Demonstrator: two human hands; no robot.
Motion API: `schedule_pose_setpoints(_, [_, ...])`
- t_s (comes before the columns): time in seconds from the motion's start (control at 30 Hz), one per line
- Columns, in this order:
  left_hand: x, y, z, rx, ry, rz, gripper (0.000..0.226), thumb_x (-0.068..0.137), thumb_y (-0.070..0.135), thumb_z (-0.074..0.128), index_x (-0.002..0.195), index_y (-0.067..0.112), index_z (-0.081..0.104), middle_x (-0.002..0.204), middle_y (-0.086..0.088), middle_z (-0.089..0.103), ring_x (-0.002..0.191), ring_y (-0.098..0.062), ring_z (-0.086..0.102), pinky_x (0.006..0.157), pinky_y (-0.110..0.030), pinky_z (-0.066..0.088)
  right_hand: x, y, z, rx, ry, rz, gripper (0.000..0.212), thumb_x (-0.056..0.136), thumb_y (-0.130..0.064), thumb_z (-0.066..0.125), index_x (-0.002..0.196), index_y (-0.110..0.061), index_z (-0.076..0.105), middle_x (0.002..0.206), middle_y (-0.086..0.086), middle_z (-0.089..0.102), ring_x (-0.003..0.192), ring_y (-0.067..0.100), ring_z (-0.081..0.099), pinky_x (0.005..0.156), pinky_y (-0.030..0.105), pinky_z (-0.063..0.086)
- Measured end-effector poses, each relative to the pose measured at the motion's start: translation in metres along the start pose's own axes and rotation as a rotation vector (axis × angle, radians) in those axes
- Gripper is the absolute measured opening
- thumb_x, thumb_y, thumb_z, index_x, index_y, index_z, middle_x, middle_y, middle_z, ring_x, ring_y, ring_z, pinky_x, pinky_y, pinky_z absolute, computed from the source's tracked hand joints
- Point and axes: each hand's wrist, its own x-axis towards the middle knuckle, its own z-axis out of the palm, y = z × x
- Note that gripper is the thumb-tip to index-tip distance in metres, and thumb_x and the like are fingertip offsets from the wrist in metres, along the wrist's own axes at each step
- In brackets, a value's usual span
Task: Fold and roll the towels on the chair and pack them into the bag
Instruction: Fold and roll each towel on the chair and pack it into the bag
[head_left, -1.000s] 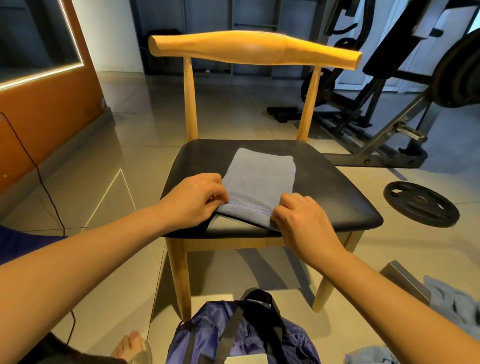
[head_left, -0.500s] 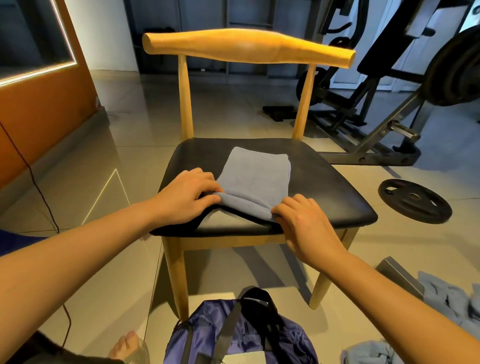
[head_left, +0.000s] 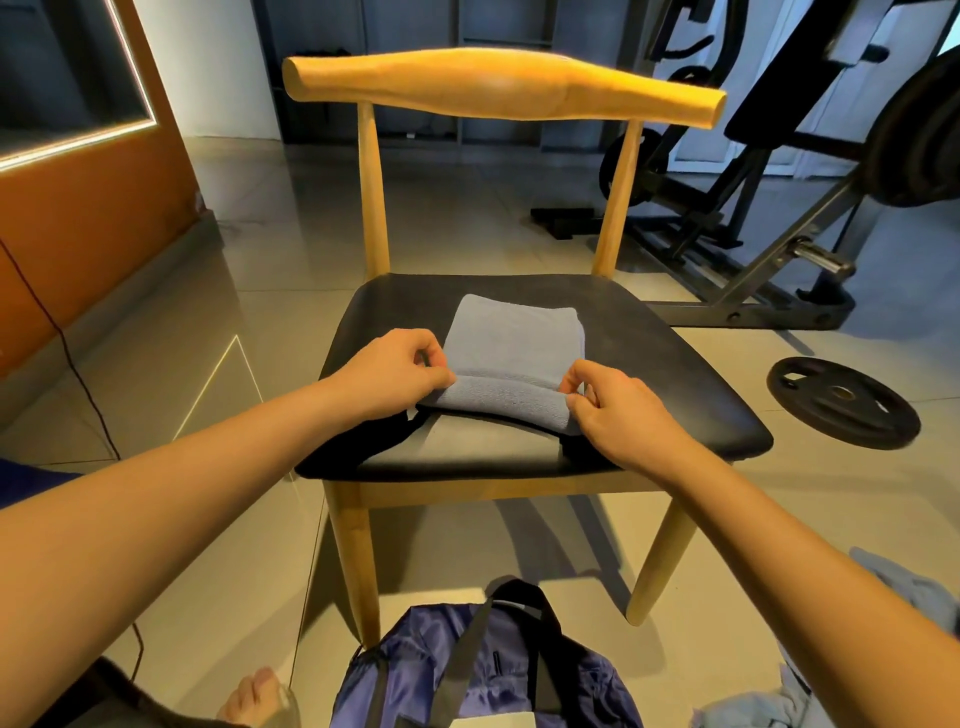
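Left hand (head_left: 395, 374) pinches one end of the towel's (head_left: 514, 338) rolled near edge, right hand (head_left: 618, 410) pinches the other end. Both forearms reach out over the chair (head_left: 675, 374) seat, and the purple bag (head_left: 498, 670) sits on the floor below.

Matt terry-cloth towel (head_left: 514, 343); smooth wood chair (head_left: 498, 88), glossy black seat.
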Motion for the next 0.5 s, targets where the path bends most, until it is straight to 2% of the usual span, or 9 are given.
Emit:
schedule_pose_setpoints(0.1, [-0.002, -0.005, -0.001, 0.097, 0.121, 0.121, 0.015, 0.090, 0.031, 0.075, 0.084, 0.023, 0.064, 0.081, 0.005, 0.065, 0.073, -0.013, 0.061, 0.066, -0.021, 0.045, -0.002, 0.005, 0.001, -0.145, 0.157, -0.086, 0.007, 0.099, -0.028, 0.058, 0.097, -0.025, 0.063, 0.086, -0.004, 0.053, 0.082, 0.020, 0.052, 0.064, 0.034, 0.039])
schedule_pose_setpoints(0.17, [-0.004, -0.009, 0.000, 0.183, 0.175, 0.262, 0.012, 0.090, 0.033, 0.075, 0.083, 0.026, 0.067, 0.085, 0.011, 0.060, 0.079, -0.011, 0.058, 0.069, -0.021, 0.044, -0.007, 0.006, 0.002, -0.182, 0.257, -0.229, 0.004, 0.094, -0.023, 0.066, 0.091, -0.020, 0.065, 0.089, -0.002, 0.054, 0.078, 0.020, 0.051, 0.064, 0.035, 0.042])
schedule_pose_setpoints(0.23, [-0.006, -0.015, 0.002, 0.253, 0.182, 0.383, 0.014, 0.093, 0.039, 0.068, 0.090, 0.027, 0.074, 0.091, 0.014, 0.060, 0.085, -0.009, 0.057, 0.074, -0.025, 0.050, -0.013, 0.008, 0.005, -0.243, 0.299, -0.375, 0.006, 0.092, -0.015, 0.066, 0.086, -0.014, 0.068, 0.087, 0.002, 0.057, 0.075, 0.026, 0.054, 0.060, 0.038, 0.046])
schedule_pose_setpoints(0.3, [-0.008, -0.022, 0.001, 0.307, 0.148, 0.450, 0.028, 0.093, 0.051, 0.061, 0.099, 0.028, 0.076, 0.099, 0.016, 0.061, 0.092, -0.009, 0.056, 0.080, -0.025, 0.050, -0.018, 0.009, 0.007, -0.295, 0.287, -0.430, 0.013, 0.095, -0.023, 0.061, 0.089, -0.014, 0.069, 0.088, 0.003, 0.058, 0.075, 0.026, 0.055, 0.061, 0.039, 0.046])
schedule_pose_setpoints(0.4, [-0.011, -0.029, -0.002, 0.403, 0.106, 0.508, 0.041, 0.089, 0.058, 0.062, 0.117, 0.030, 0.073, 0.111, 0.015, 0.062, 0.098, -0.007, 0.053, 0.086, -0.028, 0.047, -0.021, 0.013, 0.007, -0.354, 0.222, -0.399, 0.021, 0.093, -0.039, 0.068, 0.102, -0.020, 0.066, 0.099, -0.002, 0.058, 0.083, 0.019, 0.053, 0.069, 0.034, 0.048])
schedule_pose_setpoints(0.5, [-0.011, -0.028, 0.000, 0.430, 0.114, 0.506, 0.036, 0.095, 0.050, 0.060, 0.122, 0.029, 0.069, 0.113, 0.013, 0.061, 0.099, -0.008, 0.050, 0.088, -0.032, 0.045, -0.019, 0.012, 0.009, -0.313, 0.197, -0.367, 0.021, 0.093, -0.032, 0.069, 0.106, -0.018, 0.063, 0.103, 0.000, 0.059, 0.087, 0.023, 0.055, 0.071, 0.032, 0.046])
